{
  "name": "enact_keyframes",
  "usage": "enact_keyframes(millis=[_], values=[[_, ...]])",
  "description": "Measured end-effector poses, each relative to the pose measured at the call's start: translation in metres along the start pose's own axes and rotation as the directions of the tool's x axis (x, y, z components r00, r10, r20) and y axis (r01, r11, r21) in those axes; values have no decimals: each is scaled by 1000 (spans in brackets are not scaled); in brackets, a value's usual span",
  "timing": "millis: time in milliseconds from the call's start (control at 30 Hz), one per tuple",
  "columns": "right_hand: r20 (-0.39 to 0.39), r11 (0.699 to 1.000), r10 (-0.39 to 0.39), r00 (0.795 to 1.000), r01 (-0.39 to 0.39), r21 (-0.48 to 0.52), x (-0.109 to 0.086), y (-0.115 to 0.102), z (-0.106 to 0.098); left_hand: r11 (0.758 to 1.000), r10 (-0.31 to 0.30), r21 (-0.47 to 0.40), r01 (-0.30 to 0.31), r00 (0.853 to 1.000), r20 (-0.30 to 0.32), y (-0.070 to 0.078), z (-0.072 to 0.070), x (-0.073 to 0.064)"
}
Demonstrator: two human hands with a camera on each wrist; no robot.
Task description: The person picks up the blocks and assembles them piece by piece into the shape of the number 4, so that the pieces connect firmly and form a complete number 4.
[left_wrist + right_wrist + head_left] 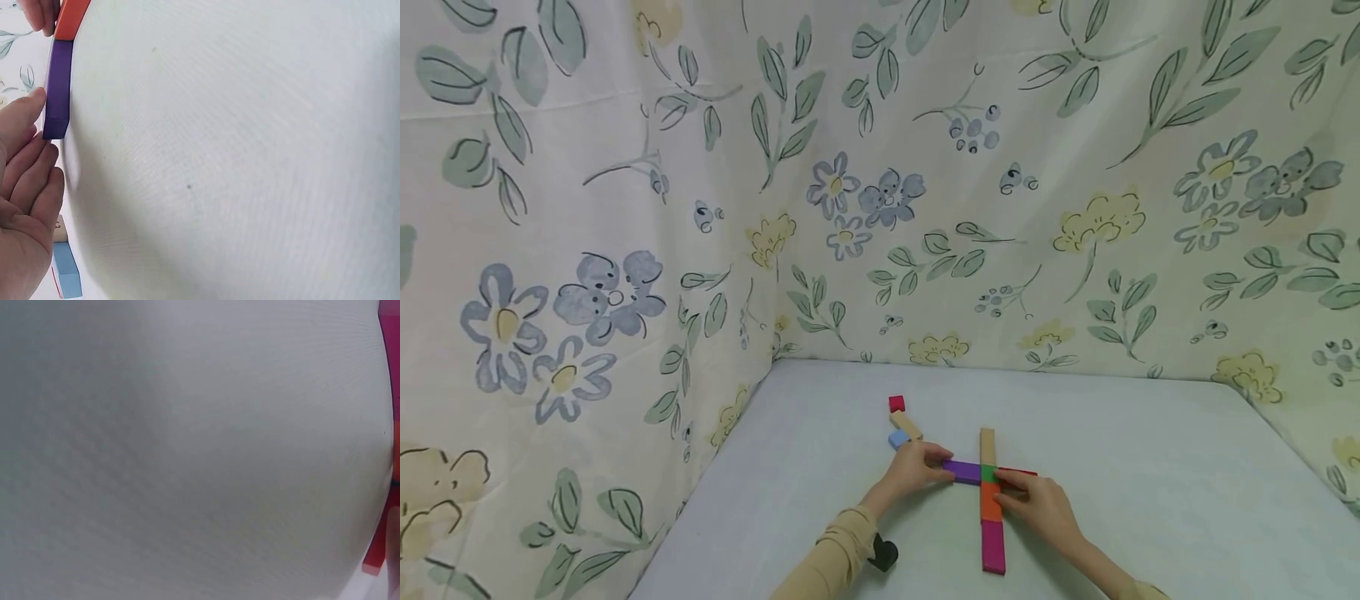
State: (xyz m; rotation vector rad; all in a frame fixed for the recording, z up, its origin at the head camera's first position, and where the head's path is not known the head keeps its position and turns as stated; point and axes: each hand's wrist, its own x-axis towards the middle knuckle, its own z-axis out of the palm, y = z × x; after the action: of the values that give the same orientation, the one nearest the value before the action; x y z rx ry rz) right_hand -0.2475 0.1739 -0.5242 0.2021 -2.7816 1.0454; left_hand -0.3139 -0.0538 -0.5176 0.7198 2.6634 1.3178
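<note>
Flat colored blocks form a cross on the white table: a tan block (987,447) at the far end, a green block (988,474) at the center, then an orange block (991,502) and a magenta block (993,547) toward me. My left hand (912,468) pinches the outer end of the purple block (964,472), which forms the left arm. My right hand (1045,507) lies along the red block (1024,472) on the right, its index fingertip by the green block and thumb at the orange block's side. The right hand partly covers the red block.
Beyond the left hand lie a light blue block (897,438), a tan block (906,425) and a small red block (897,403). A black object (884,553) shows beside the left sleeve. Floral cloth (925,308) hangs along the table's back and left edges.
</note>
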Motion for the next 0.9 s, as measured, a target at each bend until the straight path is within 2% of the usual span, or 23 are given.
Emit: enact_keyframes(millis=[333,500,700,900], values=[[3,1000,-4,1000,4,20,-2,0,-1,998,-30,-59,28,999,-27,3,-2,-1],[-14,999,-40,999,40,28,-3,0,0,995,-58,-77,56,998,-24,4,-5,-3],[-13,999,-38,999,39,37,-3,1,0,996,-46,-85,39,996,-82,3,-16,-4],[-5,998,-48,999,48,39,-2,3,-1,992,-46,-121,30,991,-129,-3,-27,-6]])
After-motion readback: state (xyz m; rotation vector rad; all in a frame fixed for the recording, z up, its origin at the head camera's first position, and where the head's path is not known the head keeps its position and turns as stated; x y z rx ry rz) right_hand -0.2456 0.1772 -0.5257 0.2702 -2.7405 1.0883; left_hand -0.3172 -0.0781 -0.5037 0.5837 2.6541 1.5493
